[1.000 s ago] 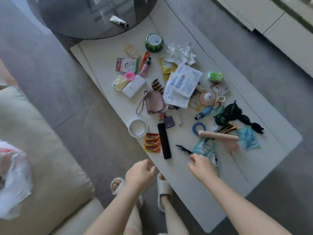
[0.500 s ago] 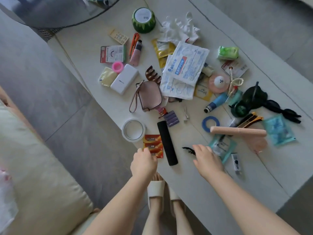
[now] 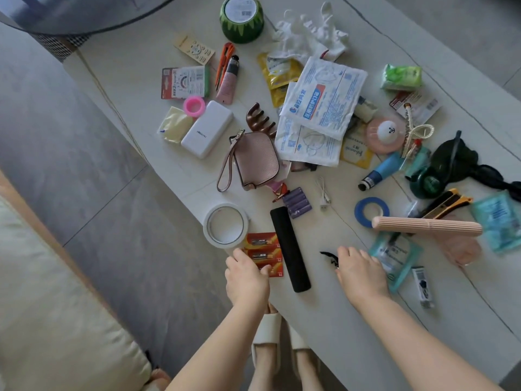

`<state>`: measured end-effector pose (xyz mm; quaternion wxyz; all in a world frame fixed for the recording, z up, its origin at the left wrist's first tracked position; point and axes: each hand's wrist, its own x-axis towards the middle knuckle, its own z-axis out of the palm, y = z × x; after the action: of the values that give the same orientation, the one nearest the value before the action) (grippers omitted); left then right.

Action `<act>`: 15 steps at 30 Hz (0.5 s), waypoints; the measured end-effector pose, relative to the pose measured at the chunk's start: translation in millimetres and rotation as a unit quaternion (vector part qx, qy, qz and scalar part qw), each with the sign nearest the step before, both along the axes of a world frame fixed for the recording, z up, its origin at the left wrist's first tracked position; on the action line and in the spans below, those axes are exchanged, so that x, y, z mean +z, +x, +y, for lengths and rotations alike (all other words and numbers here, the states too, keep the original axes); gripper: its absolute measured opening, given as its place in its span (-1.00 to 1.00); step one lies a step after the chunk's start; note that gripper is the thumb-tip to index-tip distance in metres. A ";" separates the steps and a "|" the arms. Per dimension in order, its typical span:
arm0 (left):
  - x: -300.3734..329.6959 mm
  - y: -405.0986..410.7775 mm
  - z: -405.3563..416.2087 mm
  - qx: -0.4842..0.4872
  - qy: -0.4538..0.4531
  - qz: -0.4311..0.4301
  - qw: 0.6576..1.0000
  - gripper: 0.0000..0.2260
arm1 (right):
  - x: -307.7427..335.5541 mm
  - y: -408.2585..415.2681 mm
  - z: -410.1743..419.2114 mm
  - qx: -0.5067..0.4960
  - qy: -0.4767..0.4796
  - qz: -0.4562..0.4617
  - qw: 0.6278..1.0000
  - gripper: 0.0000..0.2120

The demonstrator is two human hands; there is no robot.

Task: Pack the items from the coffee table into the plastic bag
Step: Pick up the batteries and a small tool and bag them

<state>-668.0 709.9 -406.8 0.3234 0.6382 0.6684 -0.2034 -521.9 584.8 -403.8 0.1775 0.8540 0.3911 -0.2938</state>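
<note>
Left hand (image 3: 246, 273) has fingers loosely curled over the near end of the red battery packs (image 3: 263, 249), touching, nothing lifted. Right hand (image 3: 362, 273) is palm down, fingers relaxed, tips at the small black clip (image 3: 329, 257); can't tell if it's pinched. Black remote (image 3: 290, 248) lies between the hands, long axis running away from the person, left hand slightly nearer. Everything sits on the coffee table (image 3: 352, 320). Plastic bag not in view.
</note>
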 end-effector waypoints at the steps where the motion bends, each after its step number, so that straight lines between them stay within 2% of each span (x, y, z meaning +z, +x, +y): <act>1: -1.0 -0.8 0.5 0.006 -0.001 -0.004 1.000 -0.49 | 2.1 1.1 2.3 -0.011 0.011 0.006 1.000 -0.81; 5: 0.1 -1.4 3.5 0.018 -0.013 -0.007 1.000 -0.48 | 15.2 7.7 19.7 -0.109 0.081 0.065 0.989 -0.80; 9: 6.6 0.5 4.8 0.017 -0.048 -0.024 0.998 -0.61 | 24.3 26.3 50.5 -0.197 0.120 0.059 0.971 -0.81; 15: 13.2 -5.1 2.8 0.088 -0.069 -0.137 0.984 -0.78 | 3.8 47.1 97.8 -0.242 0.143 0.038 0.959 -0.67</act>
<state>-673.1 712.6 -393.6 0.4720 0.5748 0.6557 -0.1298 -474.7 682.7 -400.0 -0.0377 0.9278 0.2169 -0.3011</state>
